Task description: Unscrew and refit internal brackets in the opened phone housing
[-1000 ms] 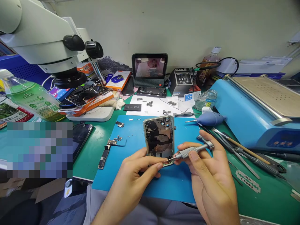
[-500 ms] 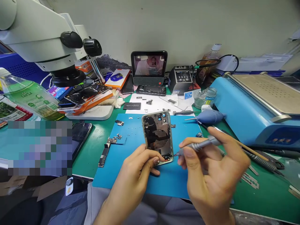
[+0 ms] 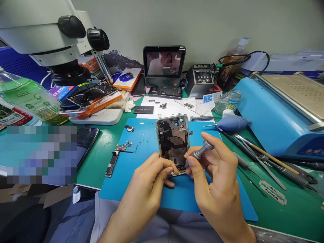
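The opened phone housing (image 3: 173, 143) is lying flat on the blue mat (image 3: 141, 158) on the green table (image 3: 291, 209), just in front of the person, its long axis running almost straight away from them with the camera corner at the far end and the bottom edge toward the body. It is sitting more squarely than half a second ago, when it was leaning slightly left, and the view is now tipping lower over it. The left hand (image 3: 149, 182) is pinching the near bottom edge with thumb and fingertips closed on the frame, steadying it much as before. The right hand (image 3: 215, 179) is clamping its thumb and fingers round the small screwdriver (image 3: 199, 153), which has swung from nearly level, out to the right of the phone, to steeply tilted, its tip now pressing into the phone's lower right corner beside a red part. That shift suggests the driver is now seated on a screw there. Loose boards (image 3: 118, 152) are lying on the mat's left side.
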`<state>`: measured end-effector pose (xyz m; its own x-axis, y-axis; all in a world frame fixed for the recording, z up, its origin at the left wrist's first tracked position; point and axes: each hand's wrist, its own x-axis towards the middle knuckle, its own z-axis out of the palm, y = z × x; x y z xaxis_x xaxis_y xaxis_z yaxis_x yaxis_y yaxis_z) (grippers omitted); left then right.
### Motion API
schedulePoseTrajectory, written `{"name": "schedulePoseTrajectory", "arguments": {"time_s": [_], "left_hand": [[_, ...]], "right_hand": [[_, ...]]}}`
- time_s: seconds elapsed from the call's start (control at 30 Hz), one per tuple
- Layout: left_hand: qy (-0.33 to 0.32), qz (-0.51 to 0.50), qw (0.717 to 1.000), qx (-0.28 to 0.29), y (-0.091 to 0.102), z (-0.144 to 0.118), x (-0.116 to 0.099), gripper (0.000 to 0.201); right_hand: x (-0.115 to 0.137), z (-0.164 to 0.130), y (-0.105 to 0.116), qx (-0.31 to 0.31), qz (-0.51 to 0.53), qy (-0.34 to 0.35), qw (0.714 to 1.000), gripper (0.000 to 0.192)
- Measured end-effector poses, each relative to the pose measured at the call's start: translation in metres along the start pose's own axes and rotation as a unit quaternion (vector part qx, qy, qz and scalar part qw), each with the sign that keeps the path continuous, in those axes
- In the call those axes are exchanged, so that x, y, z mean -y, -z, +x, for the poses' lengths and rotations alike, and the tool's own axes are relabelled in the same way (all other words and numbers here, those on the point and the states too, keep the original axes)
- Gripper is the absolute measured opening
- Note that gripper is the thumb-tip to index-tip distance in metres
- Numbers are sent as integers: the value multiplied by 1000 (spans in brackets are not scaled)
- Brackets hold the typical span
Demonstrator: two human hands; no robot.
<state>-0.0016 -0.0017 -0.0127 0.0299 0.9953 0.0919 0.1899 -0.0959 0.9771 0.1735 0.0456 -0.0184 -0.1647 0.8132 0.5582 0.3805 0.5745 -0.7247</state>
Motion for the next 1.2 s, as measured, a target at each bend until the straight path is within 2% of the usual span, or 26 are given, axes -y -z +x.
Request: {"name": "schedulePoseTrajectory", "arguments": {"time_s": [0.8, 1.03, 1.2], "left_hand": [[-3, -2, 1000, 18, -1, -2, 9, 29], [6, 1, 1000, 12, -3, -3, 9, 33], [-13, 20, 999, 22, -1, -3, 9, 34]], "right_hand": [[-1, 0, 2, 16, -39, 17, 999, 58], [2, 2, 5, 38, -65, 39, 996, 55], [13, 16, 11, 72, -93, 72, 990, 47]]}}
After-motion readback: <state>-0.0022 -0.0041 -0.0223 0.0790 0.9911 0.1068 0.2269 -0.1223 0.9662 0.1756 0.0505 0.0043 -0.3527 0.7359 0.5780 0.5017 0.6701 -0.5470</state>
